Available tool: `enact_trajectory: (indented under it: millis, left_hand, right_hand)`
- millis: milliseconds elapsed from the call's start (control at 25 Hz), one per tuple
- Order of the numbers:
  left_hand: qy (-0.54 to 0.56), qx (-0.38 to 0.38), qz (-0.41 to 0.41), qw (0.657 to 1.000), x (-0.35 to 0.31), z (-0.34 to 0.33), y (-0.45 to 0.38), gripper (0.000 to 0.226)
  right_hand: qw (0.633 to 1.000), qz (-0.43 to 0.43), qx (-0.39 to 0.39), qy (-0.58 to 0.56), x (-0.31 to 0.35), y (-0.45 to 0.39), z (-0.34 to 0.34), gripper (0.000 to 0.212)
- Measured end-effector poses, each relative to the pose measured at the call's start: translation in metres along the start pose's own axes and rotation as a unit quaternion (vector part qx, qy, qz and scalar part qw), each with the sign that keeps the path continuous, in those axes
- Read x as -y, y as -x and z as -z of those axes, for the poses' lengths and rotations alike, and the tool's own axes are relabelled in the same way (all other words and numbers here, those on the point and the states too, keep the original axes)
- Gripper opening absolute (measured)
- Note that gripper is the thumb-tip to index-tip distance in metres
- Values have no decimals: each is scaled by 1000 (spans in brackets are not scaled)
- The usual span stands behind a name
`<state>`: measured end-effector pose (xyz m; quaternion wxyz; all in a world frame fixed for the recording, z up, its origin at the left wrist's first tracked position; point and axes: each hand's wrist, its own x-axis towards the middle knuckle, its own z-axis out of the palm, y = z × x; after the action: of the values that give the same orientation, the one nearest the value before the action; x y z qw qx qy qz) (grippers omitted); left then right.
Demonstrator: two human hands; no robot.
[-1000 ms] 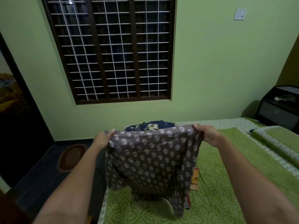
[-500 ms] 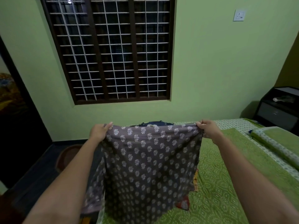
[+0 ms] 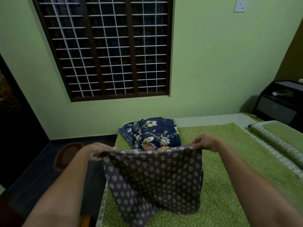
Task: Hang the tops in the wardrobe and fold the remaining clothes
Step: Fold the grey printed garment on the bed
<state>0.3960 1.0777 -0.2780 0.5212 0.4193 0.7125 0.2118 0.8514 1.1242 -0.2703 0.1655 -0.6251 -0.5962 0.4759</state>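
Fingers of left hand (image 3: 98,151) and right hand (image 3: 205,143) pinch the top corners of the grey printed garment (image 3: 154,181); cloth hangs between and below them over the green bedspread (image 3: 229,169). Just beyond the fingers: folded navy floral garment (image 3: 152,131) on the bed.

Grey cloth (image 3: 154,181) with white flower print, navy garment (image 3: 155,133) with yellow-white flowers, green patterned bedspread (image 3: 229,161), green wall (image 3: 213,63)

Bare forearms — no sleeves visible; hands (image 3: 205,143) bare — no rings.
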Motion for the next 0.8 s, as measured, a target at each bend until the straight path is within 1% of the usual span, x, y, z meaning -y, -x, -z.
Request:
enact_trajectory:
  millis: [40,80,120,160,200,240,280,320,360,400,440,520,560,600,680,720,760,800]
  left_hand:
    - [-19,30,-1,999,4,-3,1,18]
    - [-58,29,-13,998,8,-5,-1,17]
    - [-100,7,-39,994,7,-6,-3,17]
    - [-154,-30,-71,985,-1,-4,-2,15]
    - [-194,-73,-114,972,-14,0,1,14]
    - [-208,-132,-151,957,-30,6,5,15]
    - [-191,-193,-200,941,-49,14,9,16]
    - [-134,-249,-240,929,-67,24,15,16]
    - [-56,-280,-275,918,-82,32,19,15]
    - [14,-286,-280,916,-93,36,22,14]
    - [50,-279,-269,921,-99,34,26,15]
    - [98,-239,-230,939,-101,28,19,20]
    - [131,-222,-222,940,-103,25,17,21]
    - [175,-212,-231,933,-107,23,22,23]
    - [267,-201,-280,900,-116,27,37,20]
    - [312,-201,-325,870,-120,32,49,16]
    - [354,-199,-373,834,-123,35,67,10]
    - [395,-194,-429,789,-127,38,90,9]
  right_hand:
    - [996,-1,-14,91,-9,-2,-7,14]
    - [986,-2,-29,165,-15,-6,-12,12]
    - [976,-3,-46,215,-14,-8,-14,15]
    - [965,2,-74,253,-7,-7,-10,23]
    - [953,19,-120,276,5,-4,-3,30]
    - [941,50,-187,276,17,-2,9,32]
    - [934,85,-259,232,30,2,23,31]
    - [930,122,-314,150,41,6,40,29]
    - [924,156,-344,62,51,10,54,28]
    - [921,173,-348,1,57,12,65,27]
    - [925,179,-333,-29,59,15,70,26]
    - [935,180,-295,-74,58,9,73,20]
    - [935,187,-280,-113,59,6,73,17]
    - [925,203,-272,-170,64,8,73,19]
    - [890,243,-255,-291,81,29,76,30]
    - [868,277,-249,-330,87,46,80,32]
    - [840,324,-243,-362,90,64,84,31]
    - [802,390,-227,-391,95,85,90,27]
